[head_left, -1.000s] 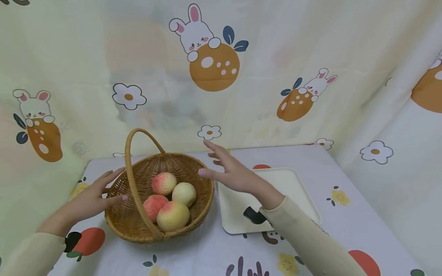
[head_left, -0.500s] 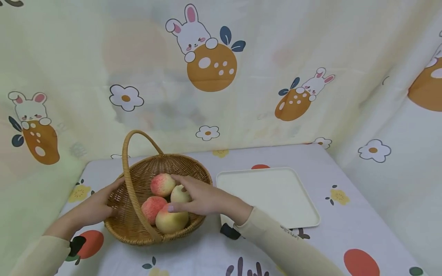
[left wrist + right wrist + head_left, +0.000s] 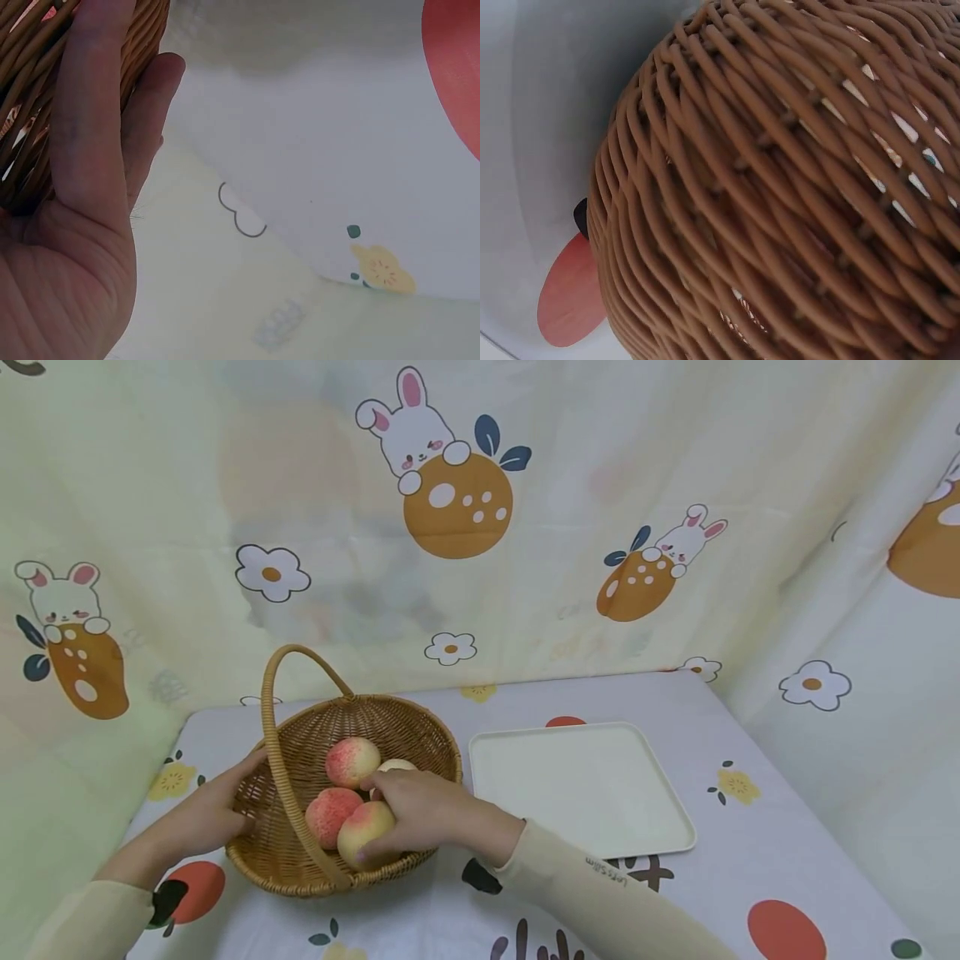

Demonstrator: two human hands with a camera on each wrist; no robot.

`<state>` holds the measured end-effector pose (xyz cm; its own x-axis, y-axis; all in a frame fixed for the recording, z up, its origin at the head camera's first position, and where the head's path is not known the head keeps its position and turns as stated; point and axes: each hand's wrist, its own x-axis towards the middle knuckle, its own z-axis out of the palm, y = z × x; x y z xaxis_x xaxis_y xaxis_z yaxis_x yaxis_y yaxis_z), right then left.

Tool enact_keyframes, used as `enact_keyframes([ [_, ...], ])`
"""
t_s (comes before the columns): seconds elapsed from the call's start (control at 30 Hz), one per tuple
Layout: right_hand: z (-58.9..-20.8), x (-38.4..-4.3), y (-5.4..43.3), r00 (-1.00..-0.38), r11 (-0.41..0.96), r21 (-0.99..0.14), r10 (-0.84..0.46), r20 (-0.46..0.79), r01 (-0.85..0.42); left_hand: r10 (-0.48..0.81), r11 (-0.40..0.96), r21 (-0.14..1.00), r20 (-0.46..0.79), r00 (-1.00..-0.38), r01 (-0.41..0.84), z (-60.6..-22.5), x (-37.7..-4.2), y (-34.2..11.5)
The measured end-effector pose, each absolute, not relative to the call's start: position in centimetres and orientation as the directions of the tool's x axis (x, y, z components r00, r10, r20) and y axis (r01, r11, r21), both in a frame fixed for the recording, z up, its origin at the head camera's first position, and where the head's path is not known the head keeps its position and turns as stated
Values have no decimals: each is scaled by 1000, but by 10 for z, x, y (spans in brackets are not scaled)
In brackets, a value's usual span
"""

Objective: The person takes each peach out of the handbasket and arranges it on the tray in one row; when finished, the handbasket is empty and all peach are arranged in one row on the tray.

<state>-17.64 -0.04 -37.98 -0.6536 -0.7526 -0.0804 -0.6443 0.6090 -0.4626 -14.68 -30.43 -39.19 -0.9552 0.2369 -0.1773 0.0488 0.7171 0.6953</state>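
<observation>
A wicker basket [image 3: 405, 714] with a tall arched handle stands at the left of the table in the head view. Inside lie a red-and-cream peach [image 3: 352, 762], a redder peach [image 3: 330, 817], a pale peach [image 3: 397, 765] mostly covered, and a yellow peach with a red blush [image 3: 362, 831] at the front. My right hand [image 3: 423, 810] reaches over the right rim and holds the front yellow peach between thumb and fingers. At the left rim, my left hand [image 3: 206, 814] grips the basket, its fingers [image 3: 90, 112] along the woven wall in the left wrist view.
A white rectangular tray [image 3: 585, 789] lies right of the basket, partly behind the right forearm. A patterned cloth [image 3: 450, 918] covers the table, and a printed curtain [image 3: 562, 635] hangs behind it. The basket's weave [image 3: 780, 187] fills most of the right wrist view.
My right hand has come left and down from above the right rim into the basket, onto the front peach. My left hand has closed in on the left rim.
</observation>
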Motion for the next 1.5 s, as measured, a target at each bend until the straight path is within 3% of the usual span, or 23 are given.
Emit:
enact_keyframes([
  [0.3,-385,-170,-9,-706,686,-340,-703,-81,-644,220,707,707,-197,-956,17,-391,-146,-303],
  [0.47,-389,-169,-8,-724,689,-336,-689,-29,-642,234,707,705,-165,-958,51,-391,-144,-303],
  [0.63,-390,-170,-2,-747,657,-429,-661,68,-620,235,725,684,-133,-963,82,-391,-143,-302],
  [0.73,-388,-172,5,-753,568,-569,-642,145,-594,239,727,680,-121,-963,95,-392,-142,-302],
  [0.93,-373,-183,28,-748,162,-873,-601,282,-460,224,721,691,-159,-961,54,-391,-142,-302],
  [1.1,-359,-198,58,-753,-95,-922,-549,364,-376,230,713,699,-148,-962,63,-392,-142,-305],
  [1.3,-351,-215,106,-809,-59,-938,-488,326,-342,235,735,673,-136,-962,85,-393,-144,-306],
  [1.5,-374,-229,146,-882,64,-965,-425,203,-253,239,726,682,-133,-962,86,-393,-145,-307],
])
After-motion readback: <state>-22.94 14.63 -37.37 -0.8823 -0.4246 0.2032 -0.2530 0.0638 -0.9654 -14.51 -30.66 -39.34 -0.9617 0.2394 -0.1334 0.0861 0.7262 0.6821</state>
